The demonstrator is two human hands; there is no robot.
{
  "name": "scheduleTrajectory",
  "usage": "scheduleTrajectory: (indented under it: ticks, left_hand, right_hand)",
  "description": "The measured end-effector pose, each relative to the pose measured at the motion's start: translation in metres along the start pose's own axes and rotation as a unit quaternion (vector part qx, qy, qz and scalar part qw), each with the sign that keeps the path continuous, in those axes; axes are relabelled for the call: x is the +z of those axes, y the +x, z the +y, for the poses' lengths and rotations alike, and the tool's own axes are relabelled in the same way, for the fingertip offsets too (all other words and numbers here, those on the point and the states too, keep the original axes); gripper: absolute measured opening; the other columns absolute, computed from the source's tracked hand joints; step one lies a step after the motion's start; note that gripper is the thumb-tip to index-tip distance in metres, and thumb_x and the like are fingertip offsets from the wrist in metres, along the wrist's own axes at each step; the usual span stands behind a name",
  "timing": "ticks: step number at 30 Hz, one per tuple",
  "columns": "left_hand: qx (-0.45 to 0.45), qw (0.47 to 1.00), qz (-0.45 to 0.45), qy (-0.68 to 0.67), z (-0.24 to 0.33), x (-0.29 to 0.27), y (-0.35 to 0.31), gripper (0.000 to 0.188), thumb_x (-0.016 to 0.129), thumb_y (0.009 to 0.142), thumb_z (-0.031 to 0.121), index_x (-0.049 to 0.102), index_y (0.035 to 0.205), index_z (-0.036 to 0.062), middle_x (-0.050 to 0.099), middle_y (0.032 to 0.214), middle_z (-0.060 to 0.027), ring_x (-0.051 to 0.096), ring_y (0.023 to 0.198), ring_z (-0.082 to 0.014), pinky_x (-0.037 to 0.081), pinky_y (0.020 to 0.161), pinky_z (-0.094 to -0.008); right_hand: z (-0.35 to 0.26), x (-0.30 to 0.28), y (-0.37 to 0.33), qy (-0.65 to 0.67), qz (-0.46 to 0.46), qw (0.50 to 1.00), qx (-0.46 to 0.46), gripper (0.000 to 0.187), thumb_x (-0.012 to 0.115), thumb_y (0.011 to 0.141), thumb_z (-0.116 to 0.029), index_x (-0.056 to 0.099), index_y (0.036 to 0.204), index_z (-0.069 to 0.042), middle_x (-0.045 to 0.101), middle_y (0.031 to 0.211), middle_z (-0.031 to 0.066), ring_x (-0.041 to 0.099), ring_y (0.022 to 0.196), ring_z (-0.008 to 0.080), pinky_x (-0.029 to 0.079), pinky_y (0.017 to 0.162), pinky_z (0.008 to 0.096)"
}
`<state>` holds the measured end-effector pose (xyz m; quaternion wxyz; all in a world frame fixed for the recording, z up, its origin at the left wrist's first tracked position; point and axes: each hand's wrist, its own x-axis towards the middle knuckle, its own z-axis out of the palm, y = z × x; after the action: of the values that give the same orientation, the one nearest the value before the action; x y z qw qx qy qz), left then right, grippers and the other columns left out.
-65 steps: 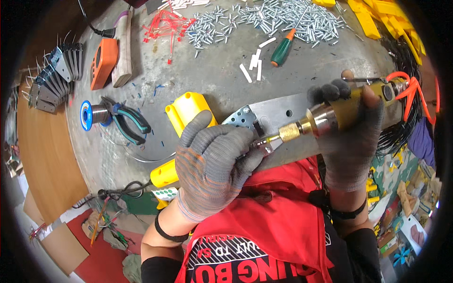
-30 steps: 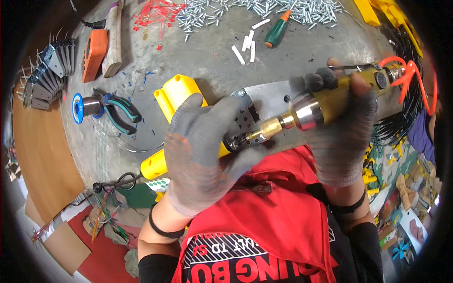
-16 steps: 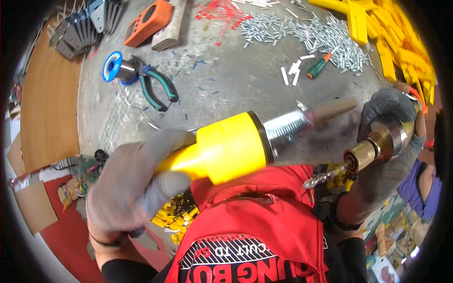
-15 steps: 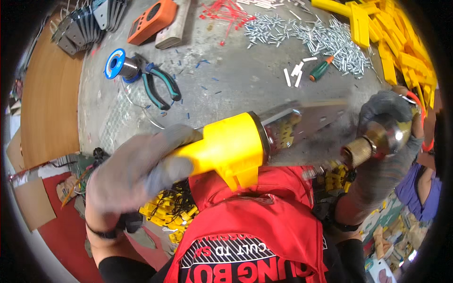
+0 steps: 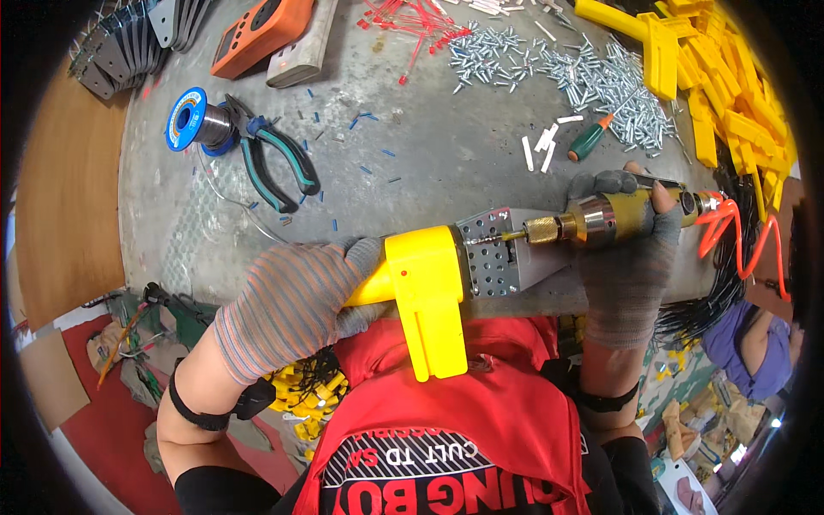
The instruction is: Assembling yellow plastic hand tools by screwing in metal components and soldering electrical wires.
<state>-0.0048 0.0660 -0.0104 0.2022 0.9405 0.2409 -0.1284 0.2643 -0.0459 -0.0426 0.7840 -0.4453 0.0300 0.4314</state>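
Note:
My left hand (image 5: 287,300), in a striped glove, is wrapped round the handle of a yellow plastic tool housing (image 5: 425,266) near the table's front edge. Out of the housing's right end sticks a grey metal piece with a perforated plate (image 5: 489,270). My right hand (image 5: 631,275), gloved with bare fingertips, grips a brass-coloured air screwdriver (image 5: 614,219) lying level. Its bit points left and reaches the end of the housing beside the plate; whether it sits in a screw is too small to tell. An orange coiled hose (image 5: 730,223) runs from the screwdriver's back end.
Behind lie pliers (image 5: 275,163), a solder spool (image 5: 202,120), an orange meter (image 5: 257,34), a screw heap (image 5: 618,94) and a green-handled screwdriver (image 5: 590,137). Yellow housings (image 5: 730,86) pile up at the far right, black cables (image 5: 712,296) below them. Metal blades (image 5: 129,56) stand far left.
The air screwdriver has swung up and left to lie level, its bit now at the housing's end. The yellow housing has shifted left and turned slightly, with my left hand still round it.

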Motion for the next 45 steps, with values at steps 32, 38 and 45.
scheduleTrajectory:
  ticks: [32,38,45]
  left_hand:
    - [-0.027,0.999,0.031,-0.026,0.014,0.013,-0.005,0.051,0.069,0.082,0.035,0.053,0.121,0.0053,0.064,0.076,-0.0144,0.066,0.069,-0.0329,0.051,0.057,-0.0419]
    - [-0.039,0.999,0.026,0.012,0.018,0.016,-0.008,0.055,0.068,0.082,0.037,0.052,0.124,0.0066,0.065,0.079,-0.0131,0.066,0.071,-0.0314,0.051,0.059,-0.0402]
    - [-0.035,0.996,0.058,0.056,0.018,0.03,-0.011,0.061,0.07,0.08,0.04,0.051,0.124,0.0028,0.063,0.077,-0.0102,0.066,0.067,-0.0264,0.05,0.059,-0.037]
  right_hand:
    - [-0.007,-0.016,-0.027,-0.023,-0.001,1.0,0.002,0.043,0.054,0.093,-0.035,0.052,0.12,-0.003,0.063,0.093,0.0054,0.062,0.092,0.0247,0.051,0.09,0.0435]
    - [-0.001,-0.02,-0.028,-0.024,-0.034,0.999,-0.016,0.043,0.055,0.092,-0.035,0.052,0.121,-0.004,0.061,0.094,0.0041,0.063,0.097,0.0254,0.05,0.09,0.0441]
    - [0.001,-0.017,-0.019,-0.004,-0.029,0.999,0.042,0.036,0.056,0.091,-0.034,0.055,0.114,-0.005,0.062,0.089,0.0043,0.064,0.094,0.0268,0.049,0.096,0.0442]
